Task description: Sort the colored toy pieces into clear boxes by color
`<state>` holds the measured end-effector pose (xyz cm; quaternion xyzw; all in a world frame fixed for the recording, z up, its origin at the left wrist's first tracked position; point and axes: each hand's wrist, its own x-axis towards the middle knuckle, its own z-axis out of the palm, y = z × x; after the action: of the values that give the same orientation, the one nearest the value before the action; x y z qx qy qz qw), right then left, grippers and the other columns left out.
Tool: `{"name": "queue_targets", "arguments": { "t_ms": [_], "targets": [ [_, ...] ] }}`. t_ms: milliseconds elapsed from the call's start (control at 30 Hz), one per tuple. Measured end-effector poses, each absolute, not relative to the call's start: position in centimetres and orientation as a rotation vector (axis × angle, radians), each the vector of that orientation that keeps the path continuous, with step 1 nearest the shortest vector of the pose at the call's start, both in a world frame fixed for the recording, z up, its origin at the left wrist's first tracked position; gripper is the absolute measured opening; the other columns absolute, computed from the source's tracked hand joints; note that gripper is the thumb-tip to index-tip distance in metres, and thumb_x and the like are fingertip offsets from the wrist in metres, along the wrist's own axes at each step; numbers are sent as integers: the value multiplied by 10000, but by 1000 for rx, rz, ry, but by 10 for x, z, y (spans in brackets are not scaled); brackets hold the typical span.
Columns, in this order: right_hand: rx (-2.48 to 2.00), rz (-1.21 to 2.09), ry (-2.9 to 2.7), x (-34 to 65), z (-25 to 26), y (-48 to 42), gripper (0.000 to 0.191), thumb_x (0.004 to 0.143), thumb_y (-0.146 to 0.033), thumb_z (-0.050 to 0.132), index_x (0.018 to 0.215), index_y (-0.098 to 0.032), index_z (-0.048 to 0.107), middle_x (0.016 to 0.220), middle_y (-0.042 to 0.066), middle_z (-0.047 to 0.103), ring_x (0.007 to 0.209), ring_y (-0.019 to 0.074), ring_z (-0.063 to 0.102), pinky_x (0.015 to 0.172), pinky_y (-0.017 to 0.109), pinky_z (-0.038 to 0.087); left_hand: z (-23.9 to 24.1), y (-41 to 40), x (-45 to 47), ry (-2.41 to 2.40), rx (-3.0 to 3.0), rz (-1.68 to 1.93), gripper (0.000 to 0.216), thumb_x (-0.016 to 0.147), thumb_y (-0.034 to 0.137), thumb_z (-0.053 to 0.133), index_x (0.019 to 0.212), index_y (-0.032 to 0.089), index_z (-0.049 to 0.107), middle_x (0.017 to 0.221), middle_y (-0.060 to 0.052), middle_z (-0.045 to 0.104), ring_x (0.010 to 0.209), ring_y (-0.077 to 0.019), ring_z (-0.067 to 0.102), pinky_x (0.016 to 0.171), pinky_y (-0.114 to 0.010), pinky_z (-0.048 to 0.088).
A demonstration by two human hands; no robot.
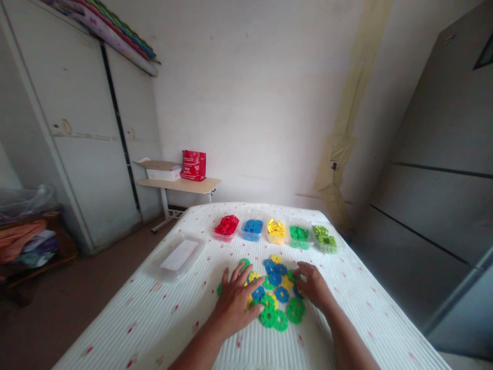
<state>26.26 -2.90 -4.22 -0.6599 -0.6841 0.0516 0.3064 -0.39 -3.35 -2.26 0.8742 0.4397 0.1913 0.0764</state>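
Note:
Loose snowflake discs in green, blue and yellow lie in a flat cluster on the white quilted cover, with a blue disc and a green disc near its front right. My left hand is spread over the left side of the cluster, fingers apart, hiding some discs beneath it. At the right edge, my right hand has its fingers bent but apart, touching or just above a green disc. Nothing shows gripped in either hand.
Behind the cluster stand clear tubs of red pieces, blue pieces, yellow pieces, green pieces and light green pieces. A clear plastic lid holding a white paper lies left. A red bag sits on a side table.

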Motion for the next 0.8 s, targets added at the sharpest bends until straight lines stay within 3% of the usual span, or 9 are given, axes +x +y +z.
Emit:
{"name": "queue_targets", "arguments": {
  "t_ms": [233,400,633,800],
  "targets": [
    [-1884,46,-1751,276,-38,-30,267,648,-145,460,776,-179,692,1077,86,640,1045,210,561,932,314,386,-23,-36,-1,1061,2644,646,232,634,292,658,833,406,693,1383,97,383,1304,-261,245,1067,-516,73],
    [-1886,55,-1746,276,-37,-30,269,668,-149,454,807,-178,683,1045,84,645,1056,212,546,959,344,363,-24,-34,-1,1052,2615,703,171,618,241,648,725,358,713,1345,96,439,1283,-238,290,1071,-464,129],
    [-1802,71,-1858,270,-41,-29,228,673,-183,511,804,-199,698,1184,93,571,1102,227,500,925,348,385,-29,-32,0,994,2583,790,97,592,195,640,588,274,697,1292,66,504,1250,-238,333,1046,-422,223],
    [-1886,8,-1803,275,-45,-29,225,645,-125,491,771,-192,665,1030,69,631,1023,211,541,915,331,378,-34,-30,0,980,2553,833,90,575,170,647,558,252,678,1261,55,535,1237,-242,349,1030,-420,245]
  ]
}}
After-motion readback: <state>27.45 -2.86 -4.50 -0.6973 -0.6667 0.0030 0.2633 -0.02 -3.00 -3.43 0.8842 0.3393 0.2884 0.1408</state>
